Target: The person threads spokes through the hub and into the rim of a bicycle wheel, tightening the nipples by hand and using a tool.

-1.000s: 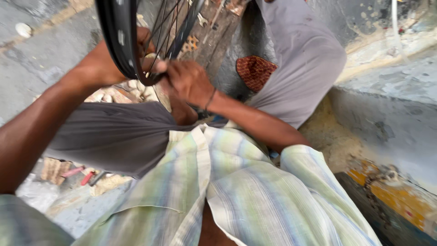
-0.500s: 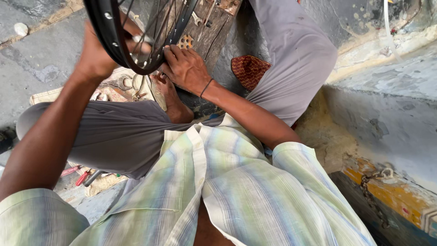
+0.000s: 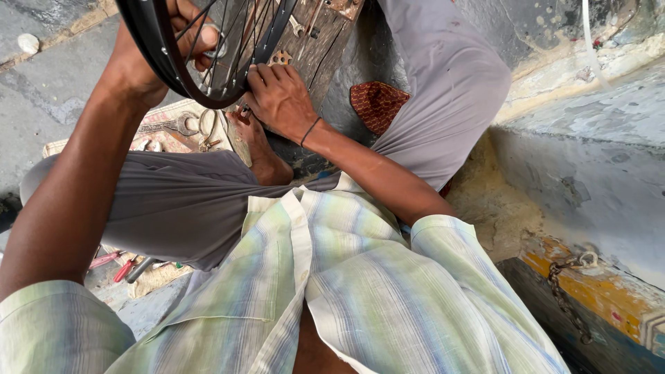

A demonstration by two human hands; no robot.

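A black bicycle wheel rim (image 3: 156,52) with thin metal spokes (image 3: 232,41) stands at the top of the view, over my lap. My left hand (image 3: 149,59) reaches up and grips the rim and spokes from the left side. My right hand (image 3: 280,100) rests against the lower part of the rim, fingers closed around the spokes there. I sit cross-legged in grey trousers (image 3: 173,201) and a striped shirt, one bare foot (image 3: 260,149) under the wheel.
A wooden board (image 3: 325,41) with small metal tools lies behind the wheel. A spanner (image 3: 170,126) and pliers lie on a mat at left. Red-handled tools (image 3: 114,266) lie by my knee. A concrete ledge (image 3: 589,166) and chain (image 3: 568,291) stand at right.
The view has shifted down and the wheel now sits higher in frame. My right hand has slid lower along the rim; my left arm stays raised on the rim.
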